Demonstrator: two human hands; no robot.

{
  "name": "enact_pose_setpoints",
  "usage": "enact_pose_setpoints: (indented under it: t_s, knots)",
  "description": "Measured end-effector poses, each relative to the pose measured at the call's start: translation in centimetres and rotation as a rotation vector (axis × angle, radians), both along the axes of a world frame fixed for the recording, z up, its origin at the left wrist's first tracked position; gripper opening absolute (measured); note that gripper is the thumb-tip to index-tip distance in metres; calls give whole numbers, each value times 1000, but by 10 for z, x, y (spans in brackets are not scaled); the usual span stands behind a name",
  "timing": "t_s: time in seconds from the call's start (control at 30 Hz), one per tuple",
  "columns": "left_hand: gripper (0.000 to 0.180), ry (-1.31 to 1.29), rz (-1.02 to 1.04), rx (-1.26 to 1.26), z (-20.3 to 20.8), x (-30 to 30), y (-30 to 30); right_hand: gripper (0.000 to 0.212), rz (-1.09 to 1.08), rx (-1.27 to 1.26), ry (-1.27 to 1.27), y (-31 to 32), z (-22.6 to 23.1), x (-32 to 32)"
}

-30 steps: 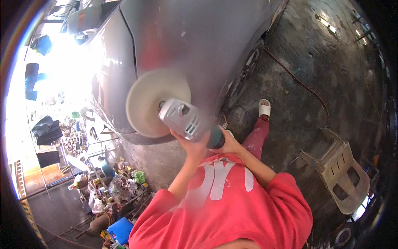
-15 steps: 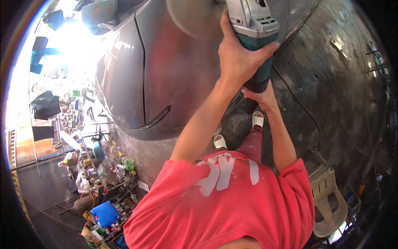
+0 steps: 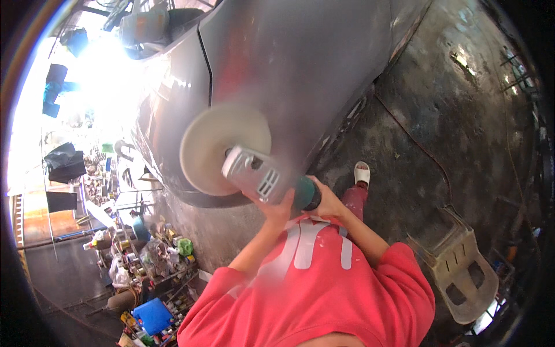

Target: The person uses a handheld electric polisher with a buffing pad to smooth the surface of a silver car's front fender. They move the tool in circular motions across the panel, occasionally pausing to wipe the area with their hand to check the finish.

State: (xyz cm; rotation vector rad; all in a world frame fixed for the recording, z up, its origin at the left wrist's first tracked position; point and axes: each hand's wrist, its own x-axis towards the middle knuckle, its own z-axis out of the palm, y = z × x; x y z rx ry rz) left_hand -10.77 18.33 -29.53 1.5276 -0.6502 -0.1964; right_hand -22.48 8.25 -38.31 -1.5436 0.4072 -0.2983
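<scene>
Both my hands hold a power polisher (image 3: 260,173) with a silver head and a green body. Its round cream buffing pad (image 3: 199,153) lies over the lower corner of a grey car's painted body (image 3: 324,69), across a dark panel seam; whether the pad's face touches the paint is hidden. My left hand (image 3: 278,211) is wrapped around the body just behind the silver head. Closed on the dark rear end, close to my red shirt, is my right hand (image 3: 328,203). Some fingers of both hands are hidden by the tool.
A dark cord (image 3: 425,151) runs along the stained floor (image 3: 457,127) at right. A beige plastic chair (image 3: 457,269) stands at the lower right. Crowded at the lower left are a blue box (image 3: 152,316), bottles, bags and metal frames. A white sandal (image 3: 362,173) is on my foot.
The polisher and both hands have moved left and toward my body, from high on the car panel to its lower corner. The tool has swung from pointing away to pointing left.
</scene>
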Motion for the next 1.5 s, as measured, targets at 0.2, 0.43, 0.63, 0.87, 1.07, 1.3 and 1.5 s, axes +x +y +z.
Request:
enact_pose_setpoints:
  t_s: [0.2, 0.43, 0.63, 0.87, 1.07, 1.3, 1.5]
  knots:
    - [111, -100, -24, -58, 16, 10, -60, 104, -22, 73, 37, -65, 61, -6]
    - [102, -66, -262, -153, 181, 9, -247, 86, -272, 79, -160, -196, 140, 5]
    - [98, -152, -177, 16, 202, 3, -278, 73, -243, 263, -254, -216, 155, 11]
    - [107, -28, 4, -197, 150, -24, -236, 113, -60, 21, -18, -206, 104, -16]
    - [95, -112, -180, -55, 217, -6, -313, 86, -157, 198, -191, -267, 168, 2]
    - [95, -183, -91, -49, 191, -10, -305, 83, -216, 103, -153, -253, 135, -7]
    - [99, -36, 133, -160, 105, -43, -253, 96, 19, -1, -38, -248, 94, -29]
